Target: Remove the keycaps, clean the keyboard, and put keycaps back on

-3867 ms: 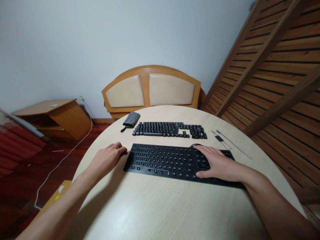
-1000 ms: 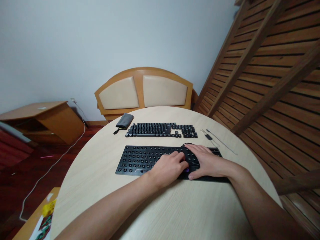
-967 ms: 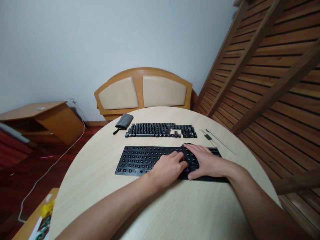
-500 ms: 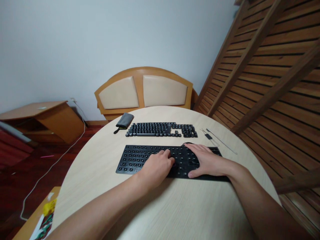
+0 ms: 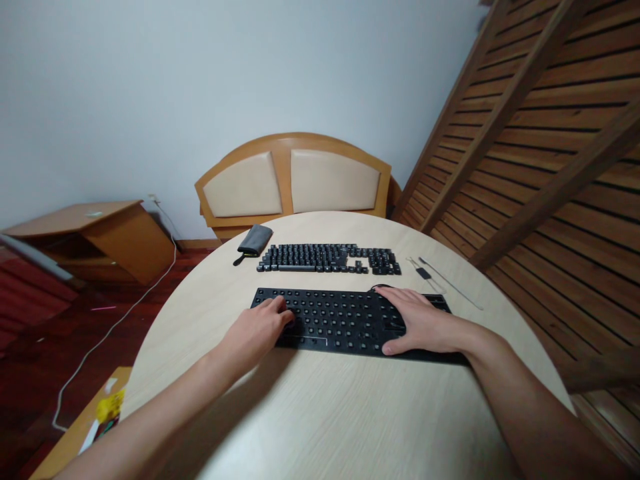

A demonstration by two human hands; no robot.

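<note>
Your right hand (image 5: 417, 323) is spread, your left hand (image 5: 267, 325) curled; can't tell if it's pinching anything. Round table (image 5: 360, 413) stretches toward you, side edges well off, room to slide. Keyboard base (image 5: 333, 313) flat beneath both hands, likely light, stiff: grip its long sides. Beyond, keycaps (image 5: 305, 256) in rows, probably slick.

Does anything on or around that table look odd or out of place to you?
Yes: the flat black rectangular keyboard base looks stripped, since black plastic keycaps lie off it, beyond its far edge, in a keyboard-like pattern. A thin pink stick lies stray on the dark red floor. No spill shows.
</note>
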